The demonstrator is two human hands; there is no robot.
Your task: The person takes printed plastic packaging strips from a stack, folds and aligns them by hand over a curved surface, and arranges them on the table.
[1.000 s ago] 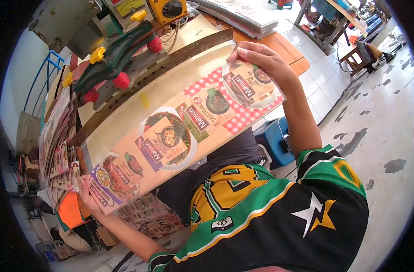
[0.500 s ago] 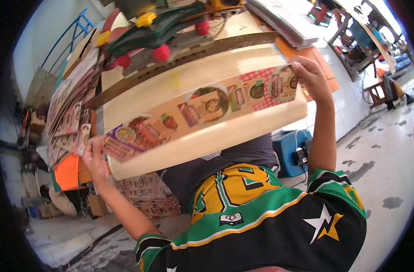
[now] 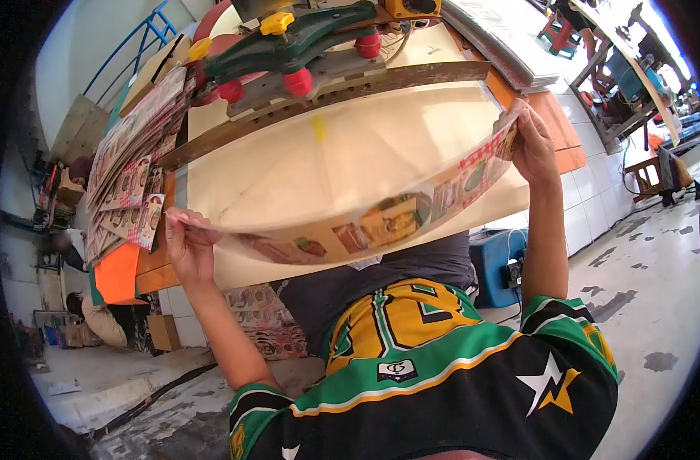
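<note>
A long printed plastic sheet (image 3: 388, 222) with food pictures hangs in a curve between my two hands, over the near part of a cream board (image 3: 342, 153). My left hand (image 3: 190, 244) pinches the sheet's left end. At the other end, my right hand (image 3: 535, 146) is closed on the sheet's corner. Beyond the board lies a long metal bar (image 3: 327, 92), below a dark green clamp frame (image 3: 296, 42) with red feet and yellow knobs. The sheet's middle sags toward me and is partly blurred.
Piled printed sheets (image 3: 127, 153) stand at the left, above an orange piece (image 3: 118, 272). Flat stacked sheets (image 3: 511, 46) lie at the back right. A blue box (image 3: 497, 264) with a plug is beside my legs. Other people are partly visible at both sides.
The sheet has levelled from its steep tilt and now bows downward in the middle. My left hand has moved up and right, my right hand right and slightly down. More of the board shows.
</note>
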